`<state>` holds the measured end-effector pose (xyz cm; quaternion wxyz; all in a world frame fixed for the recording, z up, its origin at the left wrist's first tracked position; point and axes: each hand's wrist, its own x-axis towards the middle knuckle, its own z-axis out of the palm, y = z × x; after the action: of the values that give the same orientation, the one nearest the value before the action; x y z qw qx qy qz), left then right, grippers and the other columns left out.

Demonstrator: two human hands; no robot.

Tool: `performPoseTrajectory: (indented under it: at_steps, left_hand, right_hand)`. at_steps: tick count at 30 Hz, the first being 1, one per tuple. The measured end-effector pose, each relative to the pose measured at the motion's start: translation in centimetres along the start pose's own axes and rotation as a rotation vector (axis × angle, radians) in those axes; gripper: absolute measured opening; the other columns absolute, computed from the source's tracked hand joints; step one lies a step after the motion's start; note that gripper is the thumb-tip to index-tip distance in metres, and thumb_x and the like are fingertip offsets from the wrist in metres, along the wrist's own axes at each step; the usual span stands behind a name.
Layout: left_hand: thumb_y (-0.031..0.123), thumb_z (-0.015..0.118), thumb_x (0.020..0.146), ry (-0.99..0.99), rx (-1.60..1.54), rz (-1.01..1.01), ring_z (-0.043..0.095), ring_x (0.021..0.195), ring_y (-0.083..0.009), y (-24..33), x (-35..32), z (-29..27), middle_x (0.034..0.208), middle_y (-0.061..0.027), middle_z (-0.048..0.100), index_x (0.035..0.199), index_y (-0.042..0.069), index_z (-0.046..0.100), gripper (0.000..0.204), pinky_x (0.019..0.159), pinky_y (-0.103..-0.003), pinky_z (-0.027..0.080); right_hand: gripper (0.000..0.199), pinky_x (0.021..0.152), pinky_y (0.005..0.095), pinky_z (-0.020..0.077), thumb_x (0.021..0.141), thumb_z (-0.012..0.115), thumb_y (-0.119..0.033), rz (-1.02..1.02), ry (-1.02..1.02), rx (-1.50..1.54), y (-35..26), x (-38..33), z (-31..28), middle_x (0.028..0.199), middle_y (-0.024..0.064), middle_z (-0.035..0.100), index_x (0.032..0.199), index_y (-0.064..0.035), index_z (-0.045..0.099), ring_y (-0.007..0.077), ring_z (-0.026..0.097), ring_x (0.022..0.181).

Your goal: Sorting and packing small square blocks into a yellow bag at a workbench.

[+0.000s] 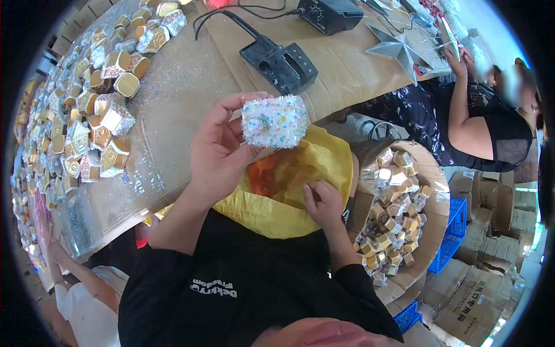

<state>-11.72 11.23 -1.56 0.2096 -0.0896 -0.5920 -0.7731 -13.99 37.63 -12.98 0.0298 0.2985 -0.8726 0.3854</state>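
Up over the table's front edge, my left hand holds a white, block-shaped ornament between thumb and fingers. Small pink, blue and yellow beads dot its fuzzy, glittery surface. Below it, a yellow woven sack lies across my lap with its mouth open, and something orange-red shows inside. My right hand rests against the sack's right side, lower than the left. Its fingers are curled in, and whatever they may grip is hidden.
Gold and glittery house-shaped ornaments crowd the table's left side. A black holder, a corded black box and a silver star lie ahead. Right: a cardboard drum of ornaments, blue crates, a seated person.
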Motion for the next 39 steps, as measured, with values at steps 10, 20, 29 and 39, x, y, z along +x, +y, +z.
performPoseTrajectory:
  at_steps: [10, 20, 29, 39]
  left_hand:
    - [-0.010, 0.066, 0.085, 0.019, 0.035, 0.028, 0.056, 0.124, -0.0235, 0.3, -0.1, -0.3, 0.139, -0.0154, 0.051, 0.136, -0.003, 0.042, 0.057, 0.105, -0.037, 0.046]
    - [-0.012, 0.069, 0.082, 0.095, 0.025, 0.041, 0.056, 0.122, -0.0227, -0.2, -0.6, -1.0, 0.131, -0.0127, 0.056, 0.137, -0.001, 0.043, 0.062, 0.106, -0.038, 0.045]
    - [-0.015, 0.067, 0.081, 0.126, 0.012, 0.040, 0.056, 0.123, -0.0214, -0.3, -0.5, -0.5, 0.130, -0.0116, 0.056, 0.137, -0.001, 0.043, 0.063, 0.105, -0.037, 0.046]
    - [-0.019, 0.060, 0.082, 0.119, 0.046, 0.034, 0.059, 0.118, -0.0210, -0.1, -0.2, -0.8, 0.128, -0.0118, 0.054, 0.136, -0.002, 0.041, 0.059, 0.100, -0.035, 0.049]
  right_hand:
    - [0.011, 0.054, 0.0356, 0.0485, 0.084, 0.071, -0.012, -0.018, -0.004, -0.045, 0.1, 0.2, 0.0, 0.068, 0.0111, 0.060, 0.079, -0.0040, 0.065, 0.0270, 0.061, 0.058]
    - [0.011, 0.054, 0.0352, 0.0486, 0.084, 0.071, -0.012, -0.013, -0.002, -0.054, -0.2, 0.1, 0.0, 0.068, 0.0100, 0.061, 0.079, -0.0038, 0.065, 0.0262, 0.061, 0.058]
    - [0.012, 0.053, 0.0354, 0.0472, 0.085, 0.071, -0.012, -0.011, -0.016, -0.051, 0.0, 0.2, -0.2, 0.067, 0.0092, 0.060, 0.079, -0.0038, 0.065, 0.0258, 0.059, 0.056]
    - [0.011, 0.053, 0.0353, 0.0461, 0.084, 0.071, -0.010, 0.006, -0.013, -0.032, 0.1, 0.0, 0.2, 0.066, 0.0099, 0.058, 0.079, -0.0033, 0.064, 0.0264, 0.058, 0.056]
